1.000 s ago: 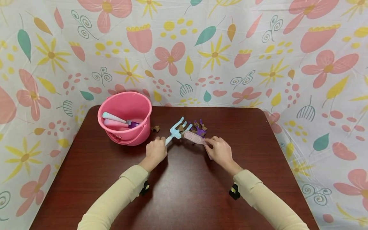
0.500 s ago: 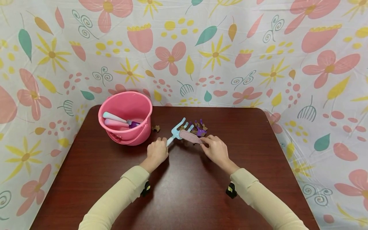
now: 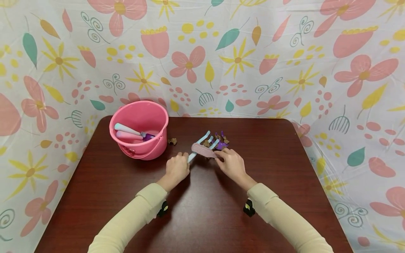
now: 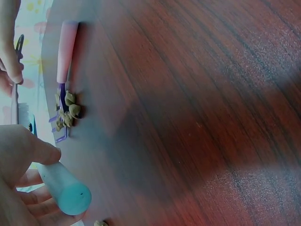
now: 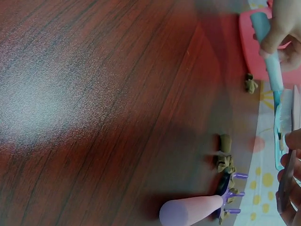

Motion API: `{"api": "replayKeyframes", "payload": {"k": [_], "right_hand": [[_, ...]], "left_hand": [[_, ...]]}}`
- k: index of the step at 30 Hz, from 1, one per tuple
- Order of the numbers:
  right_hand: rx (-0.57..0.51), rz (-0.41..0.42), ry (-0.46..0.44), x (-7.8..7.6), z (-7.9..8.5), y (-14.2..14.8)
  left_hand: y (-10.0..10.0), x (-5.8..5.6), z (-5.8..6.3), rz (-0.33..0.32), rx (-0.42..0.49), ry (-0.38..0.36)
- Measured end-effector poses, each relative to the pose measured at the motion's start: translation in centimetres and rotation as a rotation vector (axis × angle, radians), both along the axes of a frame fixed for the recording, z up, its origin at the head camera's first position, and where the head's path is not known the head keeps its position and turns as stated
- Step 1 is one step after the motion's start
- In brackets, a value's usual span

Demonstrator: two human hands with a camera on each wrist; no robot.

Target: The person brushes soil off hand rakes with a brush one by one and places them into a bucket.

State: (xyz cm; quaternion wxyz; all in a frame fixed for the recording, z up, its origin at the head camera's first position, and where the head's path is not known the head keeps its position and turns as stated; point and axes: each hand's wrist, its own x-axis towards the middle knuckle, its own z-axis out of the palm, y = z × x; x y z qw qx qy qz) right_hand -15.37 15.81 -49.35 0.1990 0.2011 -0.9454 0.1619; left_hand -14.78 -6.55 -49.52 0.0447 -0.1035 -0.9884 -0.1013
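My left hand (image 3: 178,167) grips the white-and-turquoise handle of a light blue hand fork (image 3: 191,157), its tines pointing away and to the right. In my right hand (image 3: 232,165) is a pink brush (image 3: 204,150), pinched by the handle and lying across the fork's neck. Whether the bristles touch the fork cannot be told. Dry brown clumps (image 3: 207,143) show about the fork's tines. Just right of them lies a purple hand fork (image 3: 222,145) with more clumps on it. Its pink handle (image 5: 197,209) shows in the right wrist view.
A pink bucket (image 3: 150,149) stands at the back left, with a turquoise-white handle (image 3: 126,128) and a pink handle (image 3: 128,135) inside it. One brown clump (image 3: 172,141) lies beside the bucket. A flowered cloth (image 3: 240,88) hangs behind the dark wooden table (image 3: 202,218).
The brush has slid left across the blue fork, from near its tines to its neck. My right hand went left and my left hand moved slightly right with the fork, which has turned.
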Motion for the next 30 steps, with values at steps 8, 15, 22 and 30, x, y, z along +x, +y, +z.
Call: {"api": "replayKeyframes", "payload": {"k": [8,15,22,30], "right_hand": [[-0.013,-0.020,0.004,-0.2,-0.3,0.4],[0.002,-0.036,0.019,-0.6,-0.4,1.1],[0.011,-0.064,0.003,-0.7,-0.4,1.7],[-0.002,-0.091,0.022,-0.6,-0.1,2.0]], "left_hand": [[0.1,0.2,0.2,-0.007,-0.014,0.015],[0.0,0.2,0.3,0.006,-0.026,0.016],[-0.3,0.2,0.2,0.010,-0.030,0.011],[-0.5,0.3,0.2,0.013,-0.034,0.015]]}}
